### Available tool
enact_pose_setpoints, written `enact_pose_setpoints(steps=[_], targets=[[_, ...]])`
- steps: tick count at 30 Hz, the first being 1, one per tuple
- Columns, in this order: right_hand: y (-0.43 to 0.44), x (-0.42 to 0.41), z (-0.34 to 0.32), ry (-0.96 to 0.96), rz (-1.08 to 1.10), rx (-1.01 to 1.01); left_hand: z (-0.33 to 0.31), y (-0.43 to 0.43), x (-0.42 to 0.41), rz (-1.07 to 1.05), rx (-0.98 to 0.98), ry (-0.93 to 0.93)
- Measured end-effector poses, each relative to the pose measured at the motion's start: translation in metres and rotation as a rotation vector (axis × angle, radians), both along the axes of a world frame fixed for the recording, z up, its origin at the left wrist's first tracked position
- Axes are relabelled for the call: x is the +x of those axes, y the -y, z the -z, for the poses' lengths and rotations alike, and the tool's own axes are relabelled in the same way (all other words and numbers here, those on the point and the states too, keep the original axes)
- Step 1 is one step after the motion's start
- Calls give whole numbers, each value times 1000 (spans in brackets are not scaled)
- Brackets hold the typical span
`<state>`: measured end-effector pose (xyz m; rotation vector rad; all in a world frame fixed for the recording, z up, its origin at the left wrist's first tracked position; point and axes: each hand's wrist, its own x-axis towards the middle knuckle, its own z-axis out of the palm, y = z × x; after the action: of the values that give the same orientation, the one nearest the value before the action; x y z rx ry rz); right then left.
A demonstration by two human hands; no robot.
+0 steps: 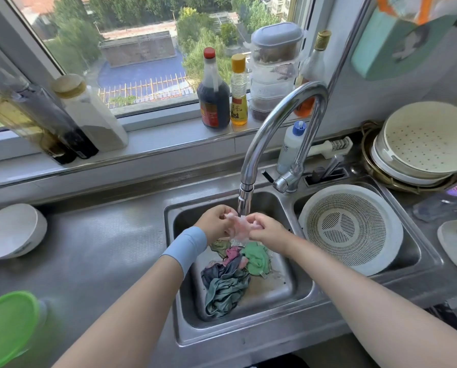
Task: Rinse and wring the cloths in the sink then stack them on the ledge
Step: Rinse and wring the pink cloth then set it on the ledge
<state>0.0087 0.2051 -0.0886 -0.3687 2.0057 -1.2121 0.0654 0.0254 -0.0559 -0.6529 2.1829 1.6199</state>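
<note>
Pale pink cloth (238, 230) held right under the faucet spout (245, 204) to catch the stream, over the sink (288, 288). Left hand (216, 220) and right hand (265, 229) both pinching it, fingers curled onto the fabric. Other cloths (228, 278) heaped below, probably next.

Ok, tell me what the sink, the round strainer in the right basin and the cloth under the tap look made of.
Sink: stainless steel with a brushed-looking finish, judging by the grey metallic sheen and reflections.
Strainer: probably plastic, matte off-white, with moulded slots and fine holes.
Pink cloth: thin soft fabric, wet and limply crumpled; the fibre cannot be told.
</note>
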Motion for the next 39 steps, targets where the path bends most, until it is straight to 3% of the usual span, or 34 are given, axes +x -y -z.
enact_pose_setpoints(steps=[5, 12, 14, 16, 18, 21, 27, 30, 33, 35, 39], targets=[[12, -7, 4, -109, 140, 50, -3, 4, 0, 10, -201, -30], [11, -16, 0, 345, 360, -102, 1, 14, 7, -80, -310, 38], [5, -16, -4, 340, 325, -91, -1, 14, 8, -38, -240, 65], [1, -16, -8, 320, 218, -84, -4, 9, 7, 16, -42, 80], [-2, -15, -12, 311, 119, -127, -5, 2, 5, 111, -1, 35], [-6, -14, -22, 230, 61, -146, -4, -6, 3, 262, -193, -29], [-11, -25, -25, -344, 192, 321, -14, 16, -6, 449, -671, 161], [-12, -21, -29, -349, 214, 375, -20, 28, -5, 474, -749, 223], [-2, -17, -29, -190, 272, 344, -17, 29, -3, 455, -823, 205], [4, -20, -28, 31, 376, 233, -14, 29, -1, 367, -737, 191], [13, -23, -35, 344, 556, -23, -17, 21, 4, -72, -33, 114]])
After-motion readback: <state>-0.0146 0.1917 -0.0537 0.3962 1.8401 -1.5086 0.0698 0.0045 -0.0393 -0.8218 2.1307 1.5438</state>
